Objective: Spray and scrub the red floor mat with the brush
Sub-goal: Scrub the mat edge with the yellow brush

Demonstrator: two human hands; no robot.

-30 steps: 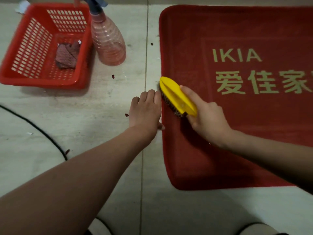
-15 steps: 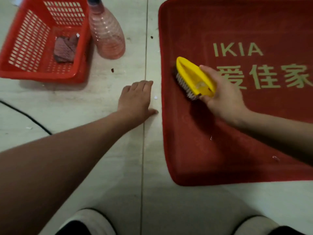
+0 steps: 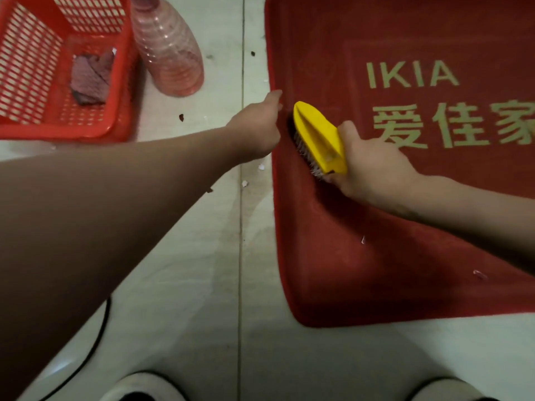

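Note:
The red floor mat (image 3: 405, 241), printed with pale lettering, covers the right side of the tiled floor. My right hand (image 3: 373, 166) grips the back end of a yellow scrub brush (image 3: 318, 137). The brush is tilted, with its bristles down on the mat close to the left border. My left hand (image 3: 257, 125) rests at the mat's left edge just beside the brush tip, fingers stretched forward and holding nothing. A pink spray bottle (image 3: 168, 53) stands on the floor to the upper left, its top cut off by the frame.
A red plastic basket (image 3: 58, 125) sits at the far left with a dark red cloth (image 3: 89, 79) in it. A black cable (image 3: 98, 337) runs across the floor at lower left. Small crumbs lie along the tile joint. My shoe tips (image 3: 144, 386) show at the bottom.
My left hand has left the bare floor and moved right to the mat's left edge. The brush has slid left, from further in on the mat toward that edge.

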